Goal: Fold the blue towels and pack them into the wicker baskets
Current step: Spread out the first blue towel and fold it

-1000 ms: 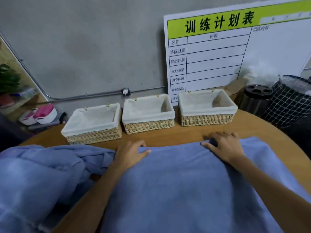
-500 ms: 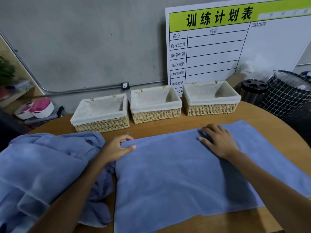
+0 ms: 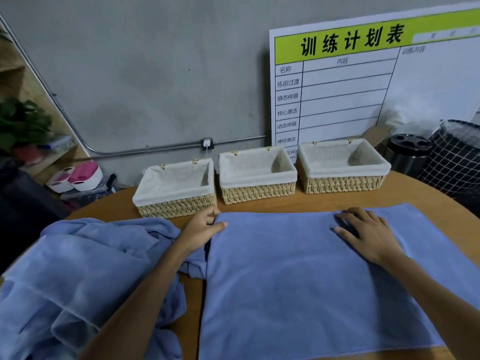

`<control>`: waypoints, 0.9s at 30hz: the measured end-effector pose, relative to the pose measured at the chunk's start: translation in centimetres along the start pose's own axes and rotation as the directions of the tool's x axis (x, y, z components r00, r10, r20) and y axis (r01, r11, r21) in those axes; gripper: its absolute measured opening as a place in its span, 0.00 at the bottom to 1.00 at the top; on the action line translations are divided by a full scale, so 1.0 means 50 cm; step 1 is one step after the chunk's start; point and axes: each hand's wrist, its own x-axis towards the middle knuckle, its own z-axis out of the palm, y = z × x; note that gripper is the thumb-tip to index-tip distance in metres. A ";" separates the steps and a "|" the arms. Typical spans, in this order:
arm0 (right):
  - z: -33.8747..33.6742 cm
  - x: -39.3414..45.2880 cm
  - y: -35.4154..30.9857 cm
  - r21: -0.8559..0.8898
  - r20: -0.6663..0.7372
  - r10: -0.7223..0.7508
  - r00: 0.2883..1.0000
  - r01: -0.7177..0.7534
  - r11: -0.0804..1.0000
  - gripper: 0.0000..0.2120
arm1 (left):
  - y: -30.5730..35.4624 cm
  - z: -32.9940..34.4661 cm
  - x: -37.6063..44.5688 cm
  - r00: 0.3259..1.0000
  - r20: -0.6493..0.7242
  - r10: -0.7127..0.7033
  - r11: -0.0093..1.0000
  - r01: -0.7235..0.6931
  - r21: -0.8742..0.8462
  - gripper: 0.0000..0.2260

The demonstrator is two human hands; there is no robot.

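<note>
One blue towel [image 3: 311, 281] is pinched at its far left corner by the left hand [image 3: 201, 228] and pressed flat under the open right hand [image 3: 370, 235].

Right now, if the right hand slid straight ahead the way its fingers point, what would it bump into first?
The right hand lies flat on the spread towel, fingers aimed up and to the left. Past the towel's far edge comes bare table, then probably the middle basket, though depth is hard to judge.
</note>
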 end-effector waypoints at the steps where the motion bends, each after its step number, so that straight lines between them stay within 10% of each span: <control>1: -0.002 -0.001 0.005 0.002 -0.005 0.005 1.000 -0.005 1.000 0.39 | 0.004 -0.004 0.003 1.000 -0.010 -0.005 1.000 0.004 -0.016 0.18; 10: -0.010 0.002 0.035 0.004 0.001 -0.001 1.000 0.001 1.000 0.33 | 0.020 -0.046 0.002 0.999 0.009 0.048 0.906 -0.048 0.421 0.23; 18: -0.013 -0.005 0.037 0.006 0.007 -0.005 1.000 0.005 1.000 0.31 | 0.062 -0.026 -0.020 0.998 0.040 0.043 0.958 -0.052 0.281 0.18; 27: -0.027 -0.030 0.041 0.009 0.030 -0.025 0.999 0.025 1.000 0.30 | 0.120 -0.058 -0.024 0.999 -0.025 0.039 0.372 0.009 0.928 0.36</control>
